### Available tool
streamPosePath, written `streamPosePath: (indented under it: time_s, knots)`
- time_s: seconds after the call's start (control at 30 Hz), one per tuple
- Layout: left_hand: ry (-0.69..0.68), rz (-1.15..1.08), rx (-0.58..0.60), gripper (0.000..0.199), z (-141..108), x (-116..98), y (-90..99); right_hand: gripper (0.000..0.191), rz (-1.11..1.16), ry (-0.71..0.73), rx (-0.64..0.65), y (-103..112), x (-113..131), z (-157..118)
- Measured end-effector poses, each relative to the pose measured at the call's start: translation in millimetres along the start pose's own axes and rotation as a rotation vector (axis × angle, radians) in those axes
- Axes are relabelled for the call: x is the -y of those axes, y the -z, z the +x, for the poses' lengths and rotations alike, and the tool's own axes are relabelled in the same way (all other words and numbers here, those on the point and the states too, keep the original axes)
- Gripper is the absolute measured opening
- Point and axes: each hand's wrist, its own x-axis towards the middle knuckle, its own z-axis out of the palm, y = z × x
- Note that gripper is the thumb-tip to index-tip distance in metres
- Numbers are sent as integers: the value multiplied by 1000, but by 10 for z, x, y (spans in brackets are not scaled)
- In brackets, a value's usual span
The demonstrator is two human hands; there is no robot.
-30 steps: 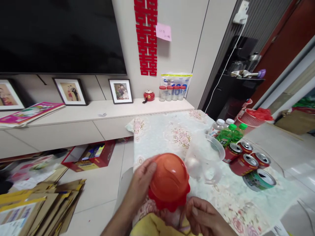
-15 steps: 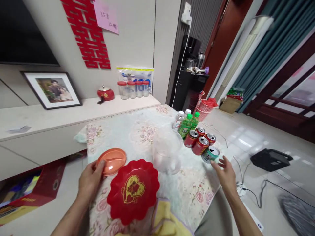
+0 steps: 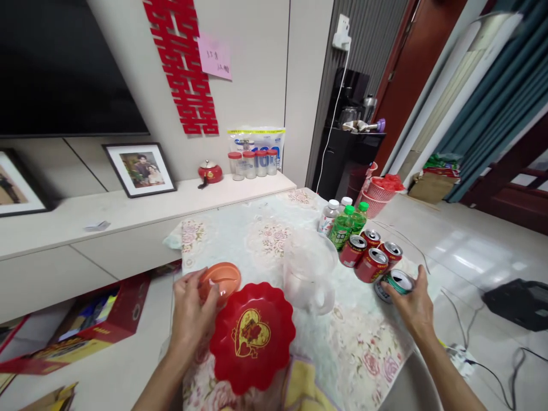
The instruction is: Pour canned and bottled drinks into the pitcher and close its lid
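Teal, blurry-lettered can (image 3: 394,284) in right hand (image 3: 415,308)

Left of the red scalloped plate (image 3: 274,342) is the person's left hand (image 3: 192,305), ungloved, with slim fingers and a narrow wrist; the left forearm (image 3: 165,365), bare as far as it shows, broadens below the wrist. Well to the right of the plate is the right hand (image 3: 413,302), likewise ungloved, its wrist running into a bare, slender right forearm (image 3: 447,362). Farther right and below the plate is a smooth, rounded grey shape (image 3: 415,385), clothing or a seat, I cannot tell which.
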Motion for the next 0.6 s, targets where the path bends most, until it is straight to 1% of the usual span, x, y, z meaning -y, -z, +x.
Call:
streamPosePath:
  time_s: [0.07,0.13,0.17,0.2,0.27,0.3,0.37,0.4,0.43,0.47,0.5,0.53,0.57,0.6]
  knots:
    - [-25,-73,56,65,-119,-152,23,137,-19,-12,24,98,28,-113]
    - [-45,-148,151,53,-263,-312,50,137,-28,-4,63,213,61,-274]
    - [-77,-196,204,47,-344,-396,64,136,-28,12,87,274,80,-370]
    - [-110,-247,261,41,-432,-484,75,134,-24,39,109,334,101,-476]
    - [-129,-332,428,33,-621,-660,87,128,20,125,182,451,152,-709]
    - [-145,-371,518,33,-717,-743,87,125,63,166,231,505,185,-832]
    - [-179,-451,695,41,-888,-876,74,116,146,262,359,599,264,-1074]
    - [-197,-471,744,45,-947,-915,62,113,174,313,418,635,311,-1187]
    - [-222,-473,756,45,-979,-931,50,112,208,354,470,663,360,-1289]
    - [-253,-452,732,41,-978,-918,38,111,241,387,534,679,408,-1379]
    - [-291,-406,681,36,-941,-875,30,110,268,398,591,684,453,-1454]
    - [-335,-332,614,31,-870,-803,29,110,291,399,642,677,491,-1515]
    - [-376,-224,539,33,-769,-705,39,110,305,395,688,660,522,-1562]
    - [-395,-68,494,38,-646,-586,60,110,314,390,722,634,544,-1598]
